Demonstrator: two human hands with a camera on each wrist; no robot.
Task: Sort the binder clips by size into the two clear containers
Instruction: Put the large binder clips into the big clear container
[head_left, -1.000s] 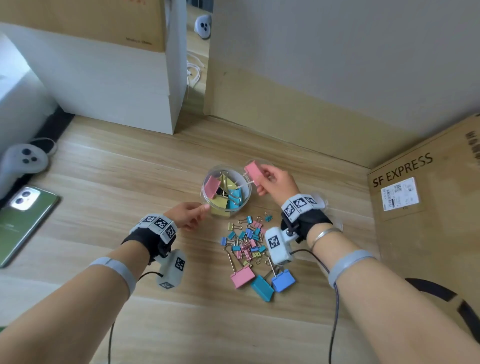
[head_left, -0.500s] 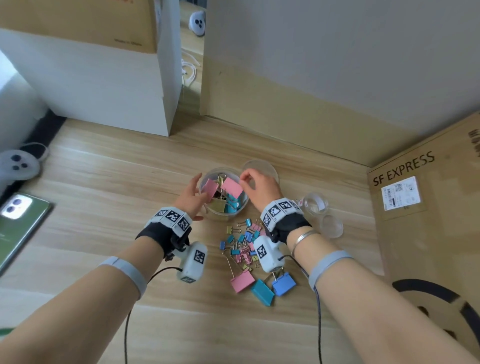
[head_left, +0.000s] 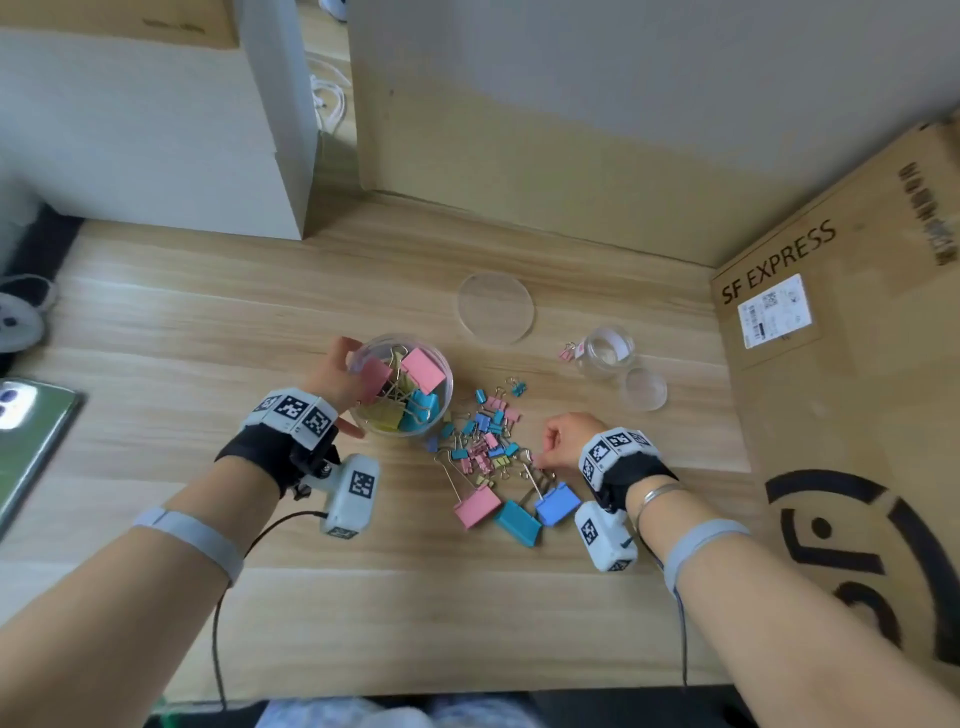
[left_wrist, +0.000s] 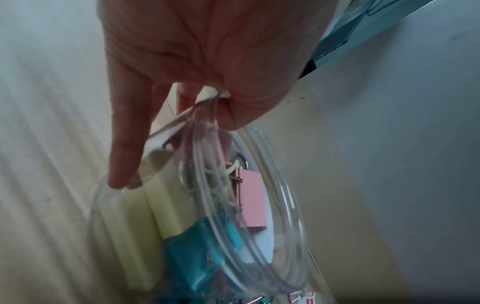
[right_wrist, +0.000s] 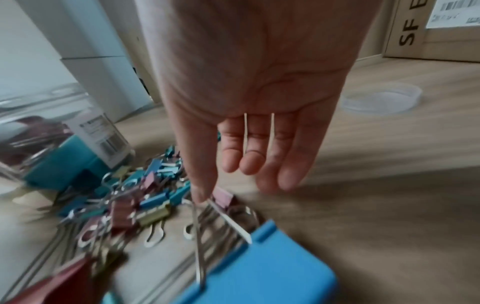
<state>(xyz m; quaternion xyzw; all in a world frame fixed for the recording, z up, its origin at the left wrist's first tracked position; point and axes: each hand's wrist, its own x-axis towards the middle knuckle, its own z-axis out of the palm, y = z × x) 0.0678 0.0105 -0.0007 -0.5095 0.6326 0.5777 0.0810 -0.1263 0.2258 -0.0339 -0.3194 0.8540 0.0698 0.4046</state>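
My left hand (head_left: 337, 387) grips the large clear container (head_left: 402, 387), thumb and fingers round its wall (left_wrist: 259, 246). Large pink, yellow and teal clips fill it. My right hand (head_left: 540, 457) pinches the wire handle of a large blue clip (head_left: 558, 504) that lies on the table (right_wrist: 259, 267). Beside it lie a large teal clip (head_left: 517, 522) and a large pink clip (head_left: 477, 506). A pile of small clips (head_left: 483, 431) lies between the hands. The small clear jar (head_left: 608, 351) stands to the right with a small pink clip (head_left: 567, 352) next to it.
Two clear lids lie on the wooden table: a large lid (head_left: 496, 306) behind the container and a small lid (head_left: 644, 388) by the jar. An SF EXPRESS cardboard box (head_left: 831, 364) stands at the right, a white box (head_left: 156, 130) at back left, a phone (head_left: 31, 431) at left.
My right hand dropped its large pink clip into the big container, then moved down and right to the blue clip's handle. My left hand took hold of the container.
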